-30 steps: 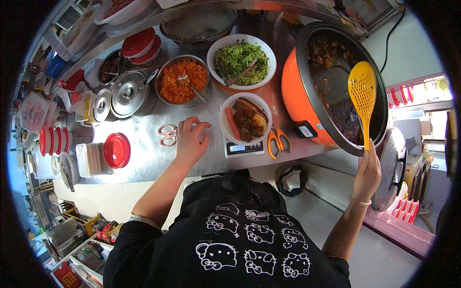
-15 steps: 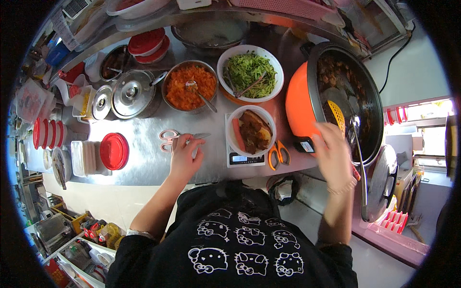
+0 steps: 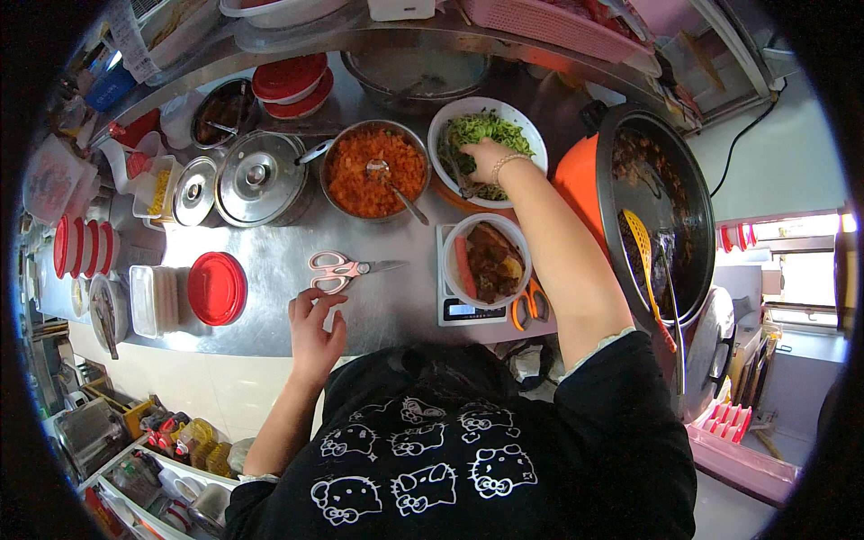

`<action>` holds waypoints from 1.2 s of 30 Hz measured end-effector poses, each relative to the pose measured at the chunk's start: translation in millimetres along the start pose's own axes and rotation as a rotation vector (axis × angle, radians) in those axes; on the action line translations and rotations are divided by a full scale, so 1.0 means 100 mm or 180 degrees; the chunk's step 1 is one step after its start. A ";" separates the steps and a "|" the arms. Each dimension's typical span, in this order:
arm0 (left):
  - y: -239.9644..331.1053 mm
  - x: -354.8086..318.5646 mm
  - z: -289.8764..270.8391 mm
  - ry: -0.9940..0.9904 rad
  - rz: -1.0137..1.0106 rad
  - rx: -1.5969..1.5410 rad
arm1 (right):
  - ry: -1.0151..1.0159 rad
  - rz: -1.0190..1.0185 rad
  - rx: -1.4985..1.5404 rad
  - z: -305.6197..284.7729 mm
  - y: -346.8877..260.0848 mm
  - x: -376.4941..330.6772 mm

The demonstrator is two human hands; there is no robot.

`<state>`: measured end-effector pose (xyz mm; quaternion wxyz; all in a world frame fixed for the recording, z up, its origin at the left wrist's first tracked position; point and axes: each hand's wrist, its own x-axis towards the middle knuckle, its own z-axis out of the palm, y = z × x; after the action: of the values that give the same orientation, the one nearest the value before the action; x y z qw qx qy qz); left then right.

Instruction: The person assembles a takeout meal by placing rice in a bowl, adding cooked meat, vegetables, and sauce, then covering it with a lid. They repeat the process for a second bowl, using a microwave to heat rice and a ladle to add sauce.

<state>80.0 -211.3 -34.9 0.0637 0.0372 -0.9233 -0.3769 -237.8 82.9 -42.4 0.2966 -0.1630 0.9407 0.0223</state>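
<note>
My right hand (image 3: 490,160) reaches into a white bowl (image 3: 537,153) of shredded green vegetable (image 3: 504,132). Its fingers close around metal tongs (image 3: 463,183) there, though the grip is partly hidden. My left hand (image 3: 317,328) rests at the table's front with fingers apart and nothing in it, just below the handles of pink-handled scissors (image 3: 342,268). Under my right forearm's left side, a clear round tub (image 3: 450,281) with a sausage, brown stewed food and a yellowish piece stands on a white kitchen scale (image 3: 445,310). Orange-handled scissors (image 3: 531,306) lie beside it.
An orange pot (image 3: 576,180) holding dark stew, a yellow slotted spoon (image 3: 637,238) and a ladle stands right. A metal bowl of shredded carrot (image 3: 369,166) with a spoon, a lidded pot (image 3: 256,180), red lids (image 3: 216,288) and stacked clear containers (image 3: 153,301) stand left.
My right hand has moved from beside the orange pot up and left into the bowl of greens. My left hand has drawn back from the pink-handled scissors. The view has shifted slightly.
</note>
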 end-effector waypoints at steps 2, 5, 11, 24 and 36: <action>-0.06 0.02 -0.02 0.0018 -0.0001 0.0032 | 0.0098 -0.0116 -0.0062 0.01 -0.01 0.08; -0.12 0.07 -0.02 -0.0011 0.0031 0.0050 | 0.0182 -0.0232 0.0120 0.00 0.01 0.10; -0.13 0.21 0.03 -0.0084 0.0154 0.0023 | 0.1550 -0.0472 0.1029 -0.05 0.16 -0.19; 0.04 0.24 0.16 -0.0251 0.0257 -0.0071 | 0.2372 -0.0422 0.1488 -0.08 0.22 -0.38; 0.05 0.20 0.21 -0.0341 0.0203 -0.0043 | 0.1420 -0.0142 0.3410 0.41 0.11 -1.33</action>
<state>57.3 -195.4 -44.2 0.0265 -0.0129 -0.9235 -0.3824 -116.2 138.5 -1.3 0.1327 -0.0107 0.8569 -0.4980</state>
